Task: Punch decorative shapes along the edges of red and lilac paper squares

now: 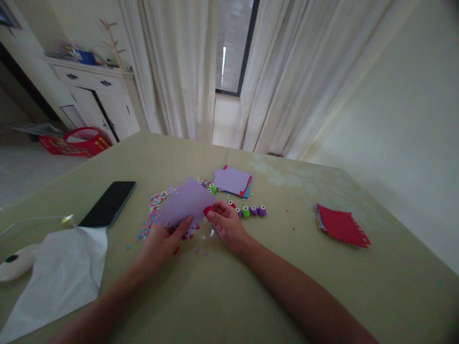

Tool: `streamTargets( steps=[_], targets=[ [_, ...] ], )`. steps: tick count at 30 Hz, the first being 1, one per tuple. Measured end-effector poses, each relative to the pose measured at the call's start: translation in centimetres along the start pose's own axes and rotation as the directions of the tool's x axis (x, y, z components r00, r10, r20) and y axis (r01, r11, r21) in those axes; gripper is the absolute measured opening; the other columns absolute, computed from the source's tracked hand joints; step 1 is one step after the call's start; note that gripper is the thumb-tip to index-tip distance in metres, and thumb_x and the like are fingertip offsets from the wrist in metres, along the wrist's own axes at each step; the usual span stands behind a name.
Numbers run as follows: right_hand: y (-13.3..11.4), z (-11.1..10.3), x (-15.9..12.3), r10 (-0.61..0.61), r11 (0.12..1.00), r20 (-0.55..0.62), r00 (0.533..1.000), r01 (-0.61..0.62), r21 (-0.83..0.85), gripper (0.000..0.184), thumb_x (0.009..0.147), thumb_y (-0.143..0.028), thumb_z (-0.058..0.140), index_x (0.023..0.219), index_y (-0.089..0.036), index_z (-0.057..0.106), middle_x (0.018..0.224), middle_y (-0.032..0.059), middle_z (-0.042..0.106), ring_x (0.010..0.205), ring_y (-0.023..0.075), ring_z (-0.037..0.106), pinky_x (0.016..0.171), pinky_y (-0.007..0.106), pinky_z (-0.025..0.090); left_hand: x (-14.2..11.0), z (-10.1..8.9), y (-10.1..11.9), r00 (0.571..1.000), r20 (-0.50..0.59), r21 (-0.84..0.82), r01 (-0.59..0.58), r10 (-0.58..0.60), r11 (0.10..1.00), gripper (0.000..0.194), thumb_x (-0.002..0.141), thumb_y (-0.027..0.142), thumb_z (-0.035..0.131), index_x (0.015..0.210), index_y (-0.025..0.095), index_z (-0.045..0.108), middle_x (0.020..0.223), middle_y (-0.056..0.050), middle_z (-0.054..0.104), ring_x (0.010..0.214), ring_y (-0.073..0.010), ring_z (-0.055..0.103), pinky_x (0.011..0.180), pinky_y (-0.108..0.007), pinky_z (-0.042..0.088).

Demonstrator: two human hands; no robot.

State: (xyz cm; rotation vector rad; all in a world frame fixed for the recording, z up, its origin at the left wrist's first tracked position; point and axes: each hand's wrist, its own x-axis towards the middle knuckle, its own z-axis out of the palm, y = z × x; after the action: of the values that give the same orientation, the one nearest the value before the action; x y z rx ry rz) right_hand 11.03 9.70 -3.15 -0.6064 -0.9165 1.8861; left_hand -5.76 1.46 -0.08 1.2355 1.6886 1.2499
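My left hand [161, 243] pinches a light purple sheet of paper [186, 203] by its lower edge, thumb on top. The edge near the thumb has small notches. At the sheet's right edge, my right hand [229, 224] is closed on a small red object [208, 211], mostly hidden by the fingers, so its kind is unclear. Beyond that hand stands a row of small purple, green and red figures with round eyes [245, 211]. A green one [212, 188] peeks out behind the sheet. Colourful confetti [158, 203] lies under and left of the paper.
Behind my hands is a stack of purple, red and blue paper [233, 180]. A pile topped with notched red paper [342, 227] lies at the right. To the left are a black phone [109, 203], a white cloth or bag [68, 272], a cable and a white rounded device [17, 263].
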Motion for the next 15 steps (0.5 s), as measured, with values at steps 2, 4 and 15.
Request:
streamTargets(
  steps=[2, 4, 15],
  targets=[
    [0.13, -0.16, 0.11, 0.013, 1.0, -0.01, 1.0, -0.013, -0.019, 0.039, 0.06, -0.038, 0.099, 0.086, -0.02, 0.077, 0.089, 0.0029, 0.077, 0.082, 0.0177, 0.067, 0.082, 0.03, 0.054, 0.03, -0.02, -0.09, 1.0, 0.004, 0.035, -0.001, 0.001, 0.999, 0.038, 0.082, 0.057, 0.068, 0.071, 0.021, 0.069, 0.058, -0.001, 0.069, 0.054, -0.0219, 0.065, 0.05, -0.029, 0.05],
    [0.29, -0.36, 0.25, 0.035, 0.999, -0.014, 0.999, -0.036, -0.024, 0.038, 0.06, -0.043, 0.098, 0.08, -0.019, 0.077, 0.084, 0.0024, 0.075, 0.079, 0.0164, 0.065, 0.079, 0.029, 0.053, 0.13, -0.06, -0.11, 1.0, 0.01, 0.057, -0.006, 0.005, 0.998, 0.038, 0.082, 0.056, 0.067, 0.068, 0.021, 0.068, 0.056, 0.0, 0.067, 0.053, -0.0207, 0.062, 0.049, -0.028, 0.049],
    [-0.42, -0.55, 0.15, 0.152, 0.987, 0.035, 0.988, -0.149, -0.062, 0.041, 0.064, -0.048, 0.096, 0.075, -0.018, 0.069, 0.072, -0.0035, 0.062, 0.058, 0.0087, 0.047, 0.054, 0.022, 0.037, 0.61, -0.34, -0.12, 0.997, 0.072, 0.004, -0.034, 0.033, 0.999, 0.033, 0.082, 0.05, 0.071, 0.091, 0.018, 0.071, 0.069, -0.002, 0.074, 0.058, -0.0217, 0.067, 0.054, -0.03, 0.055]
  ],
)
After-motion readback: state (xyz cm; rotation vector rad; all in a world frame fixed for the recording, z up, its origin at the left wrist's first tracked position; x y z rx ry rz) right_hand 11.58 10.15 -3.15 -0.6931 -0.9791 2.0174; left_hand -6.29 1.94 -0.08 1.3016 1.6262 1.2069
